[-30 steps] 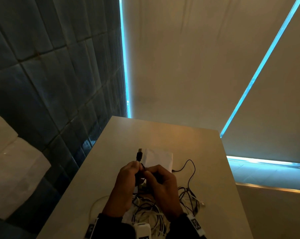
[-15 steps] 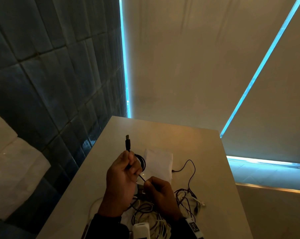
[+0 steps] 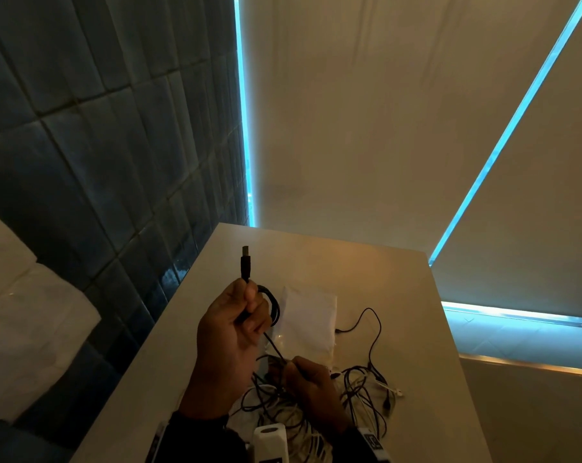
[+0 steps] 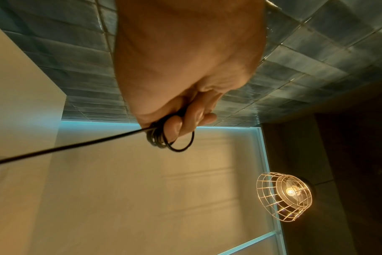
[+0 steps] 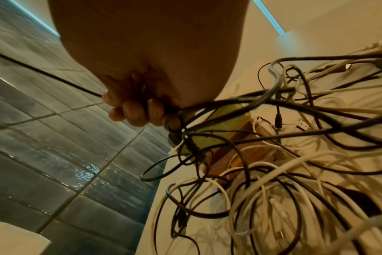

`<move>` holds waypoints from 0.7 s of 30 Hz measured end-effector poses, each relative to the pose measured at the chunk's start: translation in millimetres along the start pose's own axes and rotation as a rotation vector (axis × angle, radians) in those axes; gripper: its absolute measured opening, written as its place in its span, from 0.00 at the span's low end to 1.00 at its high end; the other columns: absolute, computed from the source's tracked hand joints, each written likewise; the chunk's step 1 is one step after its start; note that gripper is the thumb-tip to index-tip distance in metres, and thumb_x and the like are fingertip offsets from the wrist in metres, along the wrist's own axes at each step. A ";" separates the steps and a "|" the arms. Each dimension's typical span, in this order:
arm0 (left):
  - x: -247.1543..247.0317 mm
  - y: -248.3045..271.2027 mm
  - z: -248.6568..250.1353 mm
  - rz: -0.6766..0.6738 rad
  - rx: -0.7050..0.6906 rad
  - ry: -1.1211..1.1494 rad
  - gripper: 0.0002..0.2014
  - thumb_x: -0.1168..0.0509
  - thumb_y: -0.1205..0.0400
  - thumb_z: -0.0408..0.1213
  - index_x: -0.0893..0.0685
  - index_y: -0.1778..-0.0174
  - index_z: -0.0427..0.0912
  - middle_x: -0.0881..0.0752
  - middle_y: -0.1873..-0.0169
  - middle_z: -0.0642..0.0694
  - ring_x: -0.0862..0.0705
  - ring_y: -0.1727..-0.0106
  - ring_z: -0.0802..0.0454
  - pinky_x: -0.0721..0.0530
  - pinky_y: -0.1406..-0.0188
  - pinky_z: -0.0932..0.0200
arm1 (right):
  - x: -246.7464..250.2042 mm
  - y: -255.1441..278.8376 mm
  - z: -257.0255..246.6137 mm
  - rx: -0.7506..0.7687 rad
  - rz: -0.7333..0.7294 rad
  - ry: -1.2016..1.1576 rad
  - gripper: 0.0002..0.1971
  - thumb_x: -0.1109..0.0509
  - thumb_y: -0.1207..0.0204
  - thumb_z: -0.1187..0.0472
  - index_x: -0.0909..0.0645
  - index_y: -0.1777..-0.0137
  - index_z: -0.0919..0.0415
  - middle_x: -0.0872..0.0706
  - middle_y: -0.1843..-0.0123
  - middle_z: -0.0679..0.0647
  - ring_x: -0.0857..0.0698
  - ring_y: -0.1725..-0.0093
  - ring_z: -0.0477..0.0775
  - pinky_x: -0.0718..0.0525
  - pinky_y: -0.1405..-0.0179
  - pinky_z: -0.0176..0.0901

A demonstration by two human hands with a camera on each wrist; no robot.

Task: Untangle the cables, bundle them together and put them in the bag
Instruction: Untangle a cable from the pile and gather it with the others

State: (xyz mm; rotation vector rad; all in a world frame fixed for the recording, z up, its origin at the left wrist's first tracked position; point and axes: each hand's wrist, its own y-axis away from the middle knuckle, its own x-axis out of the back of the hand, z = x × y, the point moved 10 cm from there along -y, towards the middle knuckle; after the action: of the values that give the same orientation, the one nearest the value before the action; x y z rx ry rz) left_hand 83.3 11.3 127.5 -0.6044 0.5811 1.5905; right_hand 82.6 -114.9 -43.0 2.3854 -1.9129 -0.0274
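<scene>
My left hand [image 3: 246,312] is raised above the table and grips a small coil of the black cable [image 3: 272,307], whose USB plug [image 3: 245,262] sticks up from the fist. In the left wrist view the fingers [image 4: 175,127] curl through several black loops [image 4: 170,139]. From the coil a taut strand runs down to my right hand [image 3: 298,365], which pinches it just above the tangled pile of black and white cables [image 3: 359,392]. The right wrist view shows the fingers [image 5: 137,110] closed on the black strand, with the tangle [image 5: 273,155] under them. A white bag [image 3: 308,319] lies flat behind the hands.
The beige table [image 3: 400,295] ends at a dark tiled wall [image 3: 99,162] on the left and drops off on the right. A white device [image 3: 271,442] sits at the near edge. A wooden block [image 5: 240,143] lies under the cables. A caged lamp [image 4: 283,196] hangs overhead.
My left hand rose and moved left with the plug end, drawing the black cable out of the pile. My right hand dropped lower toward the tangle, and the strand between them grew longer.
</scene>
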 end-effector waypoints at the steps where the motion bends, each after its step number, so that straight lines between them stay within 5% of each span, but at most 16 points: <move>1: 1.6 -0.6 1.6 0.005 -0.006 0.005 0.14 0.52 0.15 0.31 0.30 0.67 0.39 0.33 0.77 0.50 0.37 0.80 0.59 0.34 0.79 0.67 | 0.7 0.7 6.5 -0.027 0.007 0.009 0.16 0.33 0.23 0.45 0.22 0.69 0.52 0.23 0.71 0.48 0.25 0.66 0.49 0.25 0.61 0.45; 5: 14.5 -5.6 -2.0 0.061 -0.004 -0.044 0.16 0.51 0.13 0.32 0.29 0.67 0.39 0.33 0.77 0.50 0.38 0.79 0.58 0.35 0.80 0.66 | 3.5 5.9 6.8 -0.052 0.029 -0.006 0.16 0.33 0.23 0.48 0.22 0.72 0.52 0.21 0.74 0.45 0.24 0.70 0.43 0.25 0.67 0.37; 8: 26.8 -10.3 -9.1 0.119 0.004 -0.141 0.16 0.50 0.13 0.32 0.28 0.67 0.39 0.32 0.78 0.51 0.37 0.80 0.59 0.36 0.80 0.66 | 13.5 5.2 -16.6 -0.029 0.088 -0.075 0.15 0.37 0.18 0.66 0.23 0.68 0.66 0.21 0.75 0.50 0.21 0.73 0.44 0.22 0.73 0.33; 12: 39.3 -11.5 -22.7 0.190 0.046 -0.305 0.16 0.50 0.12 0.32 0.29 0.67 0.39 0.32 0.77 0.50 0.35 0.78 0.57 0.36 0.79 0.66 | 18.4 4.6 -63.5 0.063 0.104 -0.166 0.11 0.38 0.18 0.70 0.25 0.58 0.80 0.25 0.75 0.49 0.24 0.79 0.39 0.23 0.79 0.31; 17: 41.7 -9.9 -40.1 0.201 0.119 -0.511 0.18 0.51 0.11 0.33 0.29 0.68 0.37 0.25 0.76 0.44 0.25 0.74 0.51 0.32 0.73 0.58 | 13.1 9.0 -108.0 0.227 0.151 -0.121 0.07 0.36 0.18 0.68 0.21 0.56 0.71 0.26 0.73 0.50 0.29 0.77 0.42 0.26 0.78 0.31; 21: 45.0 -5.9 -48.1 0.235 0.195 -0.537 0.17 0.49 0.12 0.34 0.25 0.65 0.36 0.20 0.69 0.40 0.26 0.67 0.45 0.28 0.67 0.54 | 7.2 12.6 -119.9 0.312 0.126 -0.110 0.06 0.36 0.17 0.67 0.20 0.56 0.65 0.24 0.70 0.50 0.29 0.73 0.45 0.28 0.74 0.37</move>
State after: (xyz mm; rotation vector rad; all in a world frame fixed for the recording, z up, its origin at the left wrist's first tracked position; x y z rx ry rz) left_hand 87.7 12.1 61.5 0.0495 0.4011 1.7976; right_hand 79.9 -118.2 77.7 2.4889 -2.2644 0.1623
